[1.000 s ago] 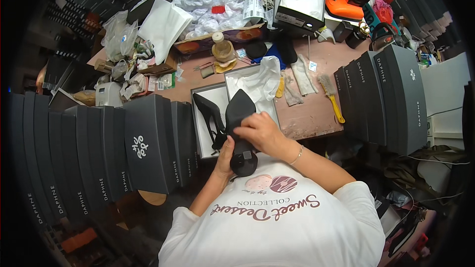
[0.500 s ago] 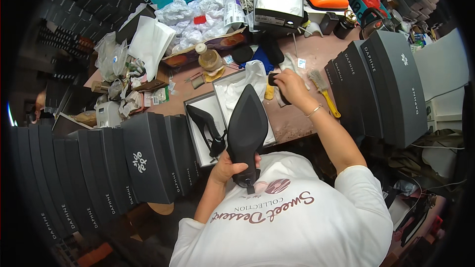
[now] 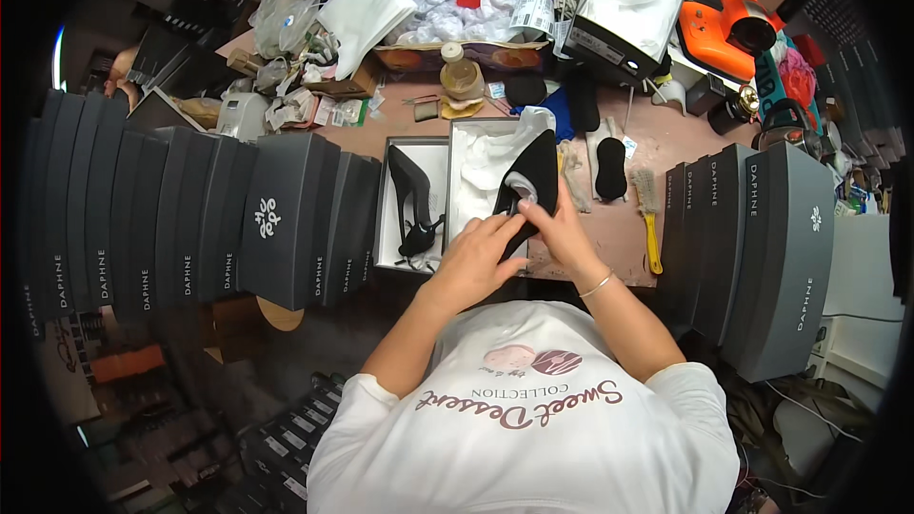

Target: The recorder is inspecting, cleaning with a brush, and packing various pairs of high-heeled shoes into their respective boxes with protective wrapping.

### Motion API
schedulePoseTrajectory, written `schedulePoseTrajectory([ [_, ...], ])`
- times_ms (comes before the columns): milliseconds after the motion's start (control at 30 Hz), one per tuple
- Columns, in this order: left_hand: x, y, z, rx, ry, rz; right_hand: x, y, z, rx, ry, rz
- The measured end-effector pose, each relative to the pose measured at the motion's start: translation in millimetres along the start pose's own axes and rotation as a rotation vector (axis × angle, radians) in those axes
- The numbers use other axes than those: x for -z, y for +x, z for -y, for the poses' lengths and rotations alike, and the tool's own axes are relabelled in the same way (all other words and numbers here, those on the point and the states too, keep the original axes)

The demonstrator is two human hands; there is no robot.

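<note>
Holding 1 black pump with curled right hand; touching near its opening with half-open left hand, cannot tell if gripping; at left, with 1 similar stiletto pump in shoebox.

Exposure: moderate indoor light over pink worktable; surfaces lit from above. White T-shirt brightest large area, soft fold shading. Held black pump: upper very dark, surface detail low. Shadow: deep below worktable edge; near-left floor dim, detail poor. Glare: narrow bright strip at far left; highlights on clear plastic bag. Focus: centre clear, outer zones soft. Distortion: left shoebox row bends toward rim; corners black.
</note>
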State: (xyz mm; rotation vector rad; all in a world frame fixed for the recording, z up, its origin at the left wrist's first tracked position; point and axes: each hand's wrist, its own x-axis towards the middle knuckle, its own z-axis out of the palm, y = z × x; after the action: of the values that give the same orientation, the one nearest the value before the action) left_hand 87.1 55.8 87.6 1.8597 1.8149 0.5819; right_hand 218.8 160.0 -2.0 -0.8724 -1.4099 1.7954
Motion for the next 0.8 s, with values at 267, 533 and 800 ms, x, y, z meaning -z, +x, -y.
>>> schedulePoseTrajectory([
  [267,25,-60,73,0.412,-0.845,-0.339,9,-17,30,-0.151,0.427,-0.131],
  [533,-45,-106,93,0.694,-1.778,0.289,-40,-26,32,0.083,0.229,-0.072],
  [800,-41,-120,124,0.597,-1.767,-0.179,-77,-45,30,0.140,0.059,-0.041],
])
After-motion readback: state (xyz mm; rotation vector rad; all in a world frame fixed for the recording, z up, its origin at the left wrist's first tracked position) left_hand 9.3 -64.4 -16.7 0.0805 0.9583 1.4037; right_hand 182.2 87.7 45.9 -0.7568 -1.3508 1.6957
